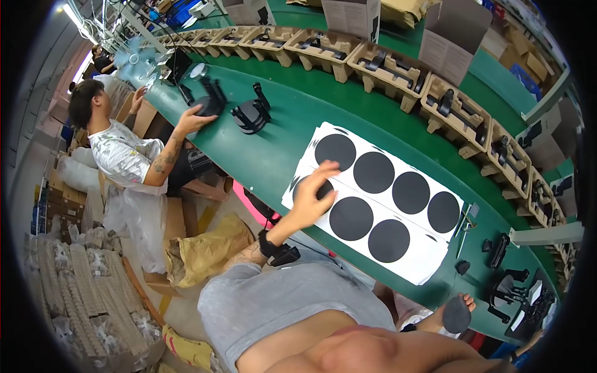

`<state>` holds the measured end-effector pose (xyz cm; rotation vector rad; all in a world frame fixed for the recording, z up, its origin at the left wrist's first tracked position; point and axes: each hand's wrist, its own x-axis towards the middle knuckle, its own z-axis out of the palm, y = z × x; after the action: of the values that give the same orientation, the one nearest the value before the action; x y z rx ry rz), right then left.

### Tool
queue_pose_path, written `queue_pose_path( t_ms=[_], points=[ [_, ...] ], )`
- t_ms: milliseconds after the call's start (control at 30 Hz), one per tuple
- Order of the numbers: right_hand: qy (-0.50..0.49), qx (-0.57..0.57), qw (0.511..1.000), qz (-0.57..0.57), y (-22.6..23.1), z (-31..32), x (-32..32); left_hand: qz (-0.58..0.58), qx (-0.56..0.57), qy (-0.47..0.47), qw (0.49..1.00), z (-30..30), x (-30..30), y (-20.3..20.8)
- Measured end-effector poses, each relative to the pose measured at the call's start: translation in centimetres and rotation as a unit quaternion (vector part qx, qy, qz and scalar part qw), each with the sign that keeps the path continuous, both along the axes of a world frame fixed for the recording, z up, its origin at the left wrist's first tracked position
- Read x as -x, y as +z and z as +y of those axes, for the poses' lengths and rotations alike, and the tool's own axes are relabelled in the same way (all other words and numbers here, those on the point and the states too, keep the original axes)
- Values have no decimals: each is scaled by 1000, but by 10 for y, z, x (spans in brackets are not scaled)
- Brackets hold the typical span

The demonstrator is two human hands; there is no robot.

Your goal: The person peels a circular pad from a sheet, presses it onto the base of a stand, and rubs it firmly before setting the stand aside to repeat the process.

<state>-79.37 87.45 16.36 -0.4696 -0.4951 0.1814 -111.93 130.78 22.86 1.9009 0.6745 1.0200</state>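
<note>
A white sheet [298, 177] with several black round discs [351, 219] in two rows lies on the green table. Over its left end hovers my left hand [309, 200], thumb and fingers apart and nothing visible between them. It partly covers one black disc [322, 188] of the near row. At the lower right, close to the table's near edge, my right hand [469, 302] grips a dark grey round disc [457, 314]. That disc hides most of the palm, and only some fingertips show past it.
Along the table's far side runs a row of brown pulp trays [388, 68] holding black parts. A black mount [252, 116] stands left of the sheet. At the left a co-worker's hand [194, 119] holds another black part. Black parts [507, 289] lie at the right end.
</note>
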Motion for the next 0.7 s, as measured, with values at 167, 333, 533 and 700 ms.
queue_pose_path(
  t_ms=[167,333,533,700],
  points=[
    [-15,33,998,-49,8,22,14,34,-91,287,953,62,71,11],
    [49,54,989,-129,30,63,18,172,-218,395,876,167,161,-4],
    [-3,130,974,-187,94,101,13,295,-100,239,920,325,192,-11],
    [-54,112,981,-146,104,150,42,467,-28,131,874,385,195,-38]
  ],
)
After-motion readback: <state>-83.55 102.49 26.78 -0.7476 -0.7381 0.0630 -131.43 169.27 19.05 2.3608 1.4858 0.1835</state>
